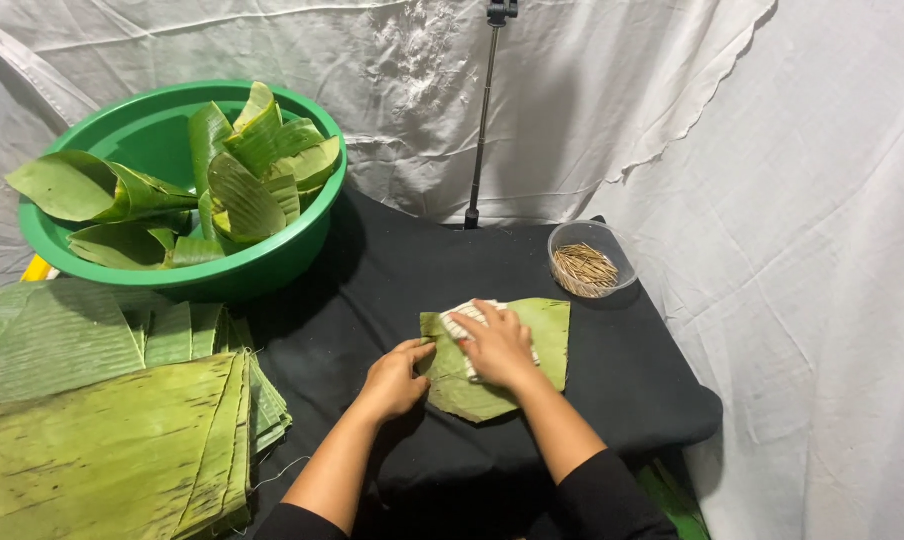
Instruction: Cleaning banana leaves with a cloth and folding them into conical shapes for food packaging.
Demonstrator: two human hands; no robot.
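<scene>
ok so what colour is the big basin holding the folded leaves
Bright green; the basin shows best in the head view, at upper left, filled with folded leaves.
</scene>
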